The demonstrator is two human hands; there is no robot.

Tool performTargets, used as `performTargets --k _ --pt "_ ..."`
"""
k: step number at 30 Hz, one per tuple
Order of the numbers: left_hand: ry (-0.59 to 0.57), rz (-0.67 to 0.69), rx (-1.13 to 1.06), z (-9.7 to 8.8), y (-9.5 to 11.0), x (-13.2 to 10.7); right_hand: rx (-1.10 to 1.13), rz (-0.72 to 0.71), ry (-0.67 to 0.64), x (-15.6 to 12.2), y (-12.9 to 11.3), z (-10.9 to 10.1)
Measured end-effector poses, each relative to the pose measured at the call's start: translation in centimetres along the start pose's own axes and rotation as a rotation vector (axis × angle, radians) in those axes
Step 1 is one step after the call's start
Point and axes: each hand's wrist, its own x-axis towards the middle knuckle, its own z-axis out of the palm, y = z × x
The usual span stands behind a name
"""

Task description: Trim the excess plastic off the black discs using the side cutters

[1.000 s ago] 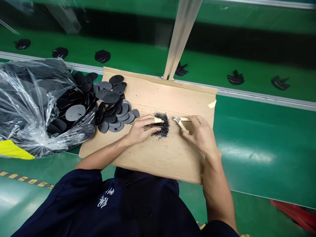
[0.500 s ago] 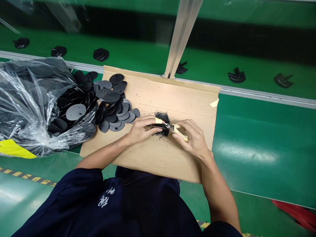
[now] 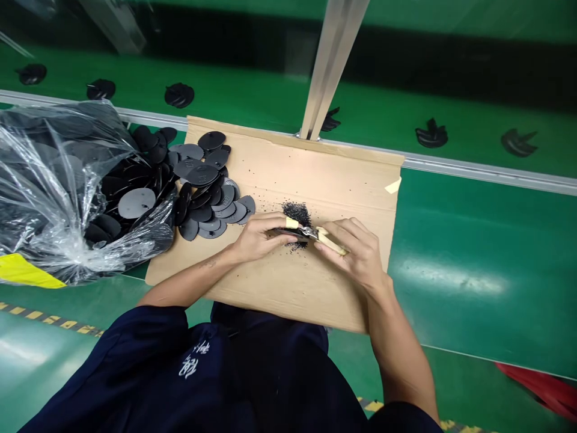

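Observation:
Pinched between thumb and fingers of my left hand [image 3: 261, 237] is a thin black oval plastic disc [image 3: 293, 233], seen almost edge-on. Yellow tape wraps one finger of that hand. My right hand [image 3: 356, 246] is closed around the pale yellow handles of nippers [image 3: 331, 242], whose metal jaws meet the disc's right edge. Whether the jaws are fully closed I cannot tell. Beneath the hands, small black plastic scraps [image 3: 295, 211] lie heaped on a cardboard sheet [image 3: 270, 288]. A pile of similar black discs [image 3: 202, 175] overlaps on the cardboard's left part.
On the left, a clear plastic bag [image 3: 85, 240] spills more black discs and has a yellow label [image 3: 27, 270]. A metal post [image 3: 331, 72] rises behind the cardboard, on a rail along the back. Fanned black parts [image 3: 179, 95] sit beyond it. Green tabletop [image 3: 487, 240] extends right.
The nippers' handles look squeezed closer together in my right hand. The disc has tilted slightly, showing more of its face. The view has shifted a little.

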Motion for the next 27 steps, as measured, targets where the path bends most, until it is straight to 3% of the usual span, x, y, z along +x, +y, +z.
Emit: performTargets --k 8,13,20,23,27 --pt "-0.014 -0.054 -0.026 0.14 0.17 0.02 -0.019 0.041 0.003 -0.25 -0.17 0.15" --pt "-0.008 0.001 0.167 -0.22 0.35 0.09 -0.077 0.053 0.024 -0.09 0.27 0.31" --pt "-0.180 0.158 0.477 -0.30 -0.12 -0.14 -0.209 0.038 -0.011 0.09 0.25 0.55" --pt "-0.131 0.135 0.540 -0.44 -0.24 -0.15 -0.145 0.102 -0.012 0.12 0.31 0.31" --pt "0.001 -0.021 0.399 -0.44 -0.21 -0.18 0.105 0.295 0.035 0.42 -0.05 -0.38"
